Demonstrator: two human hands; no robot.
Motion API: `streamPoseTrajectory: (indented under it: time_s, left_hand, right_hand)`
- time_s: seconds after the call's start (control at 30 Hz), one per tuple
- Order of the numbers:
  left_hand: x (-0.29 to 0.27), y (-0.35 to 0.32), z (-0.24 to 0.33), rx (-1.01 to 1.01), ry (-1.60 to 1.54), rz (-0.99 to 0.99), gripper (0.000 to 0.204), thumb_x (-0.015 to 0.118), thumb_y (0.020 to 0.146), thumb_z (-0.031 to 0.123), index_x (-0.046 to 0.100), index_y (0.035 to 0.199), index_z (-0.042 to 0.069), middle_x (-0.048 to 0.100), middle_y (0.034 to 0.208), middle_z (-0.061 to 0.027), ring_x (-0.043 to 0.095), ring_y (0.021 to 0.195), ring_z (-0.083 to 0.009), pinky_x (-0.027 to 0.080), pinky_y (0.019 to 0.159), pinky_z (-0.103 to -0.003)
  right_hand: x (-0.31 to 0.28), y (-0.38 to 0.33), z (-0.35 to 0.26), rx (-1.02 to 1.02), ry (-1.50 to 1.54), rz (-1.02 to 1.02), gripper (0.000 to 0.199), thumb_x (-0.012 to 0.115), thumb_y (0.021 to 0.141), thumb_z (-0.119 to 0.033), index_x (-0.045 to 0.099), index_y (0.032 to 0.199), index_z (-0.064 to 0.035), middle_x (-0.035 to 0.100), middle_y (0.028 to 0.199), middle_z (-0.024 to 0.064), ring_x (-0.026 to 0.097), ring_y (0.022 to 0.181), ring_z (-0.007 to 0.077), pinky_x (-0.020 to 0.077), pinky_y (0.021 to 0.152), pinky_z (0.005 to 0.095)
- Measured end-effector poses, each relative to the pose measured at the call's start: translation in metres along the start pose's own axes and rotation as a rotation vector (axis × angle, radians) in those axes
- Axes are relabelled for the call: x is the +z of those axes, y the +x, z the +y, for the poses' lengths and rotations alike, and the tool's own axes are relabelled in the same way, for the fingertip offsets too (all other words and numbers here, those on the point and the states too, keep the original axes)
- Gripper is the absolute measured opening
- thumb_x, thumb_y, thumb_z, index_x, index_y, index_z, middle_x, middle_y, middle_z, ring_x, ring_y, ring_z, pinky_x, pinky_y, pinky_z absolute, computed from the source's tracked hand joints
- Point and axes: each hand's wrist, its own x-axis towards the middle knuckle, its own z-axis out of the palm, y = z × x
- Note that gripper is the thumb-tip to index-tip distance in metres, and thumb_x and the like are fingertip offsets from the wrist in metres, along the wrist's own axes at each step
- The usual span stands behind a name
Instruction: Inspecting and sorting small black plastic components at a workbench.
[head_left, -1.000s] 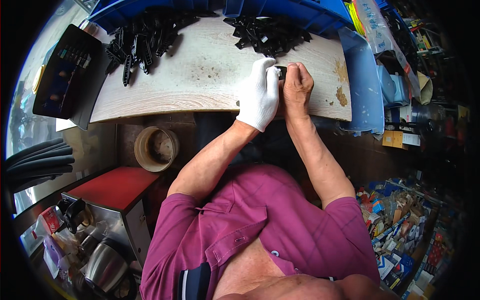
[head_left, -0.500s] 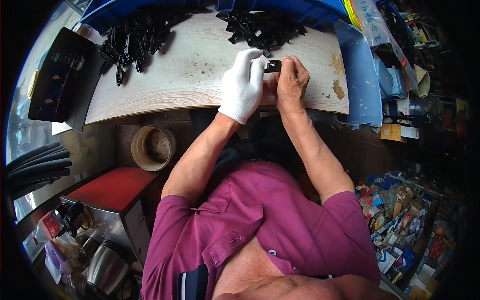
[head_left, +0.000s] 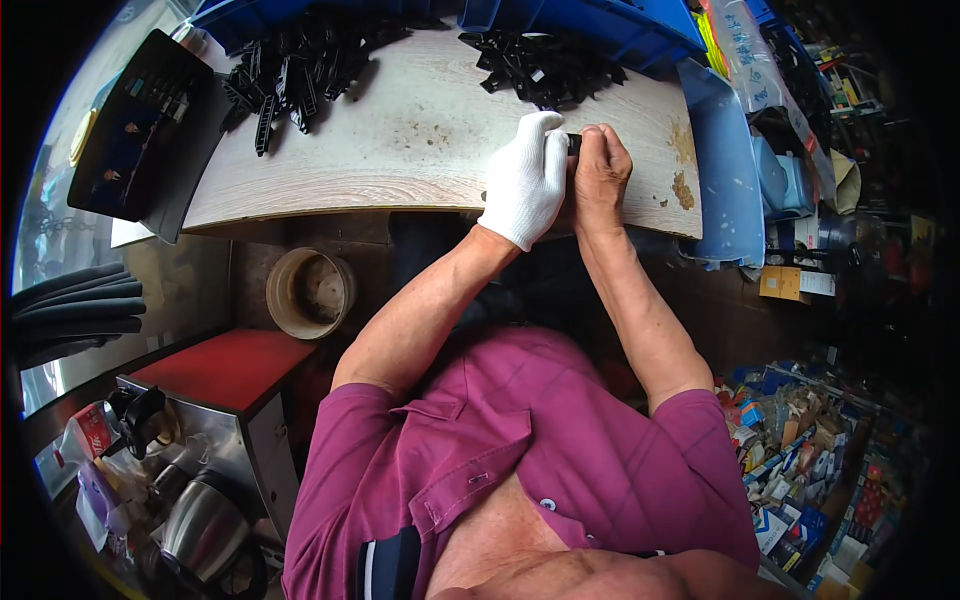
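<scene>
Above the table's front edge, my left hand (head_left: 525, 185), in a white knit glove, is closed with its fingers against my bare right hand (head_left: 602, 180). Between the two sets of fingertips a small black plastic piece (head_left: 574, 144) shows; most of it is hidden by the fingers. My right thumb and fingers pinch it from the right side. Just beyond my hands lies a pile of small black plastic parts (head_left: 540, 75). Another heap, of longer ribbed black parts (head_left: 300, 75), spreads on the far left of the pale wood-grain table (head_left: 400, 150).
Blue bins (head_left: 590, 35) line the table's far edge. A device with a lit screen (head_left: 140, 130) stands at left, and a light blue plastic box (head_left: 725, 165) at right. Below are a round bucket (head_left: 310, 292), a red-topped cabinet (head_left: 215, 365) and a steel kettle (head_left: 205, 530).
My hands have come closer together, so the black piece between them is now mostly covered. They sit slightly further right and lower in the picture, while the whole view has shifted a little.
</scene>
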Motion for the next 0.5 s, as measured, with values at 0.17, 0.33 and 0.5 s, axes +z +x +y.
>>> streamPoseTrajectory:
  time_s: [0.17, 0.33, 0.5]
  left_hand:
    - [-0.012, 0.000, -0.007, -0.122, -0.113, -0.076, 0.023, 0.055, 0.102, 0.013, 0.057, 0.121, -0.001, 0.068, 0.098, -0.0127, 0.066, 0.081, -0.0171, 0.053, 0.070, -0.030]
    - [-0.027, 0.008, 0.001, -0.364, -0.498, -0.156, 0.023, 0.058, 0.101, 0.015, 0.056, 0.118, -0.001, 0.064, 0.087, -0.0064, 0.062, 0.071, -0.0103, 0.051, 0.065, -0.024]
    - [-0.038, 0.010, -0.003, -0.398, -0.603, -0.215, 0.021, 0.059, 0.101, 0.015, 0.059, 0.115, -0.001, 0.064, 0.092, -0.0057, 0.063, 0.077, -0.0109, 0.053, 0.071, -0.025]
  right_hand:
    - [0.002, -0.002, 0.000, -0.044, 0.066, -0.053, 0.021, 0.055, 0.097, -0.019, 0.055, 0.079, -0.0083, 0.050, 0.064, -0.0037, 0.049, 0.055, 0.0071, 0.0436, 0.053, 0.0248]
    - [-0.008, -0.003, -0.006, -0.024, 0.045, -0.240, 0.035, 0.067, 0.089, -0.030, 0.067, 0.108, -0.0008, 0.059, 0.069, -0.0008, 0.045, 0.051, 0.0060, 0.0348, 0.050, 0.0216]
    - [-0.015, -0.003, -0.003, -0.015, 0.063, -0.300, 0.036, 0.073, 0.085, -0.024, 0.067, 0.112, -0.0017, 0.059, 0.069, -0.0030, 0.043, 0.051, 0.0049, 0.0344, 0.050, 0.0209]
